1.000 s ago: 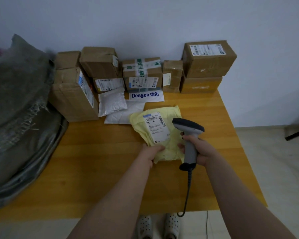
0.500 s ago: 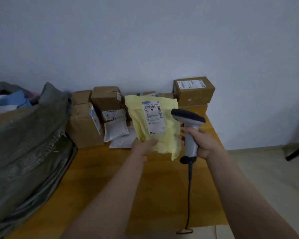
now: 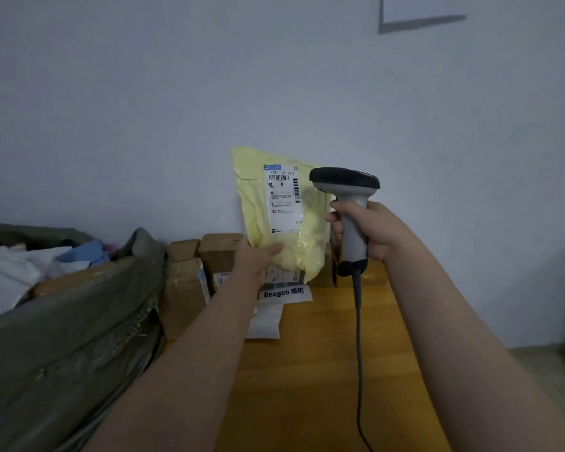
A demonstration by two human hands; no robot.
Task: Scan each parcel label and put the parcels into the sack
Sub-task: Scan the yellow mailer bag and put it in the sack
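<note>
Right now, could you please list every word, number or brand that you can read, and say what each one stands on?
"Deeyeo 德佑": on the white packet in front of the cardboard boxes.
"501E M1 A218", as far as it reads: top line of the label on the yellow parcel.
Rest of that label, with its barcodes: too small to read.
Labels on the cardboard boxes: too blurred to read.
Scanner: no text shows.

two forearms, bare from the frame's edge down to the left hand [image 3: 258, 257] and right hand [image 3: 371, 230].
</note>
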